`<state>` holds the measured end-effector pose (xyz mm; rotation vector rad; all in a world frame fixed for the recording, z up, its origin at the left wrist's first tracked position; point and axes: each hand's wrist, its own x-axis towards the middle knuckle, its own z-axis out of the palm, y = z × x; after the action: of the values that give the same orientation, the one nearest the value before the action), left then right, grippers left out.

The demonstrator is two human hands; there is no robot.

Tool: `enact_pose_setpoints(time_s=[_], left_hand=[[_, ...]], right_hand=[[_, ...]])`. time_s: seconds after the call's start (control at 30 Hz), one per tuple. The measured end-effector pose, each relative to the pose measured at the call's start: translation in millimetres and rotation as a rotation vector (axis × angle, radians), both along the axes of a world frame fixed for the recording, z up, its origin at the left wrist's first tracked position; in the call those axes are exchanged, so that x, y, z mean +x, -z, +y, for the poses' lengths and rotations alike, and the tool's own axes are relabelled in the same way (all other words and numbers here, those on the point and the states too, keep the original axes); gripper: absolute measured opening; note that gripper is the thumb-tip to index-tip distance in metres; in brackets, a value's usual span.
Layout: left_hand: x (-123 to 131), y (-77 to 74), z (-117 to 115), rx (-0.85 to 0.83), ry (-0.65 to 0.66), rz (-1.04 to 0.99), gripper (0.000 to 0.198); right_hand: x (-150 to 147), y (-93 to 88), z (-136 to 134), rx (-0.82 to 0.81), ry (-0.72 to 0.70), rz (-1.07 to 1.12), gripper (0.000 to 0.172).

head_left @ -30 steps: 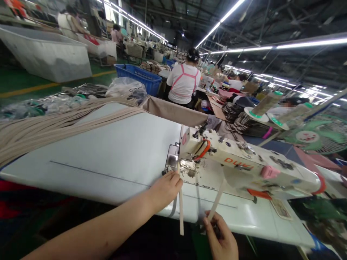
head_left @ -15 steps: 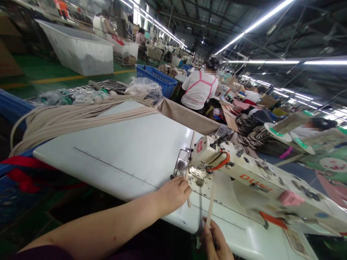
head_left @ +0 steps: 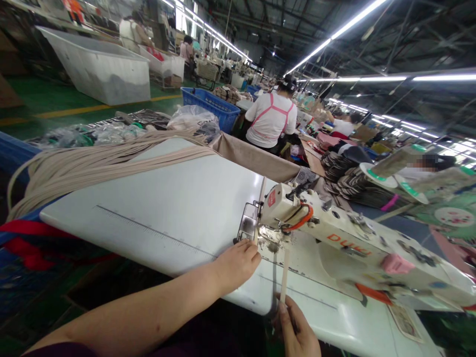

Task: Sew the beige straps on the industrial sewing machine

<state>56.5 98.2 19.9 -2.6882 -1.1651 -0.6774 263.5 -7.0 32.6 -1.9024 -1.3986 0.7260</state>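
My left hand (head_left: 240,263) lies on the white sewing table (head_left: 156,198) just in front of the sewing machine (head_left: 327,228). Its fingers are bent and closed over a narrow beige fabric strip (head_left: 263,187), which runs past the machine's needle area beside a metal guide plate (head_left: 248,221). The near end of this strip is hidden beneath the hand. At the table's front edge, my right hand (head_left: 297,327) pinches a second short beige strip (head_left: 285,275) between thumb and fingers. That strip points up toward the machine bed.
Long beige straps (head_left: 92,168) drape over the table's left side. Behind stand a blue crate (head_left: 211,106) and a large white bin (head_left: 100,69). A co-worker in a white top (head_left: 269,121) sits ahead. Thread cones (head_left: 394,171) stand at the right.
The strip end that showed below my left hand is no longer visible. My right hand and its strip have shifted slightly left in view. The camera view has moved a little.
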Motion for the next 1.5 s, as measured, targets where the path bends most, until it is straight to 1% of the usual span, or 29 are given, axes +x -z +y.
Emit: enact_pose_setpoints(time_s=[0.13, 0.3, 0.37, 0.47, 0.63, 0.77, 0.87, 0.97, 1.1, 1.17, 1.23, 1.33, 1.43, 1.5], left_hand=[[-0.8, 7.7, 2.6, -0.001, -0.055, -0.038, 0.022], [-2.3, 15.0, 11.0, -0.149, -0.110, -0.152, 0.033], [-1.9, 14.6, 16.8, -0.217, -0.127, -0.195, 0.033], [-0.9, 12.5, 26.2, -0.297, -0.150, -0.247, 0.027], [-1.4, 9.4, 33.3, -0.365, -0.139, -0.291, 0.026], [-3.3, 6.3, 32.6, -0.413, -0.136, -0.331, 0.026], [-6.0, 5.7, 39.2, -0.451, -0.155, -0.372, 0.024], [-9.7, 8.2, 59.0, -0.469, -0.201, -0.374, 0.029], [-12.0, 11.8, 99.2, -0.485, -0.242, -0.344, 0.039], [-10.8, 11.4, 118.2, -0.499, -0.238, -0.329, 0.041], [-8.4, 9.7, 133.4, -0.513, -0.228, -0.320, 0.044], [-4.1, 6.0, 148.8, -0.528, -0.218, -0.324, 0.049], [-0.5, 2.5, 159.1, -0.544, -0.214, -0.344, 0.055], [1.1, 0.6, 164.6, -0.557, -0.215, -0.362, 0.057]], right_hand=[[-1.9, -3.3, -1.9, -0.019, 0.031, 0.049, 0.074], [7.3, -2.8, 0.5, -0.070, -0.035, 0.065, 0.075], [10.6, -1.7, 1.5, -0.061, -0.056, 0.040, 0.075], [12.3, 1.1, 1.5, -0.063, -0.079, 0.018, 0.073], [10.3, 5.3, 1.7, -0.032, -0.074, 0.031, 0.065], [7.2, 1.9, 5.6, 0.025, -0.101, 0.056, 0.055], [2.9, -3.1, 9.2, 0.029, -0.134, 0.065, 0.053], [-4.9, -4.7, 11.9, 0.041, -0.169, 0.058, 0.055], [-20.0, -2.9, 16.7, 0.067, -0.181, 0.048, 0.062], [-27.4, -3.4, 21.0, 0.067, -0.243, 0.040, 0.060], [-33.4, -5.3, 26.8, 0.064, -0.309, 0.019, 0.054], [-39.2, -7.9, 37.1, 0.029, -0.347, -0.014, 0.049], [-41.9, -7.5, 47.0, -0.012, -0.357, -0.033, 0.049], [-42.9, -6.2, 52.4, -0.007, -0.353, -0.044, 0.048]])
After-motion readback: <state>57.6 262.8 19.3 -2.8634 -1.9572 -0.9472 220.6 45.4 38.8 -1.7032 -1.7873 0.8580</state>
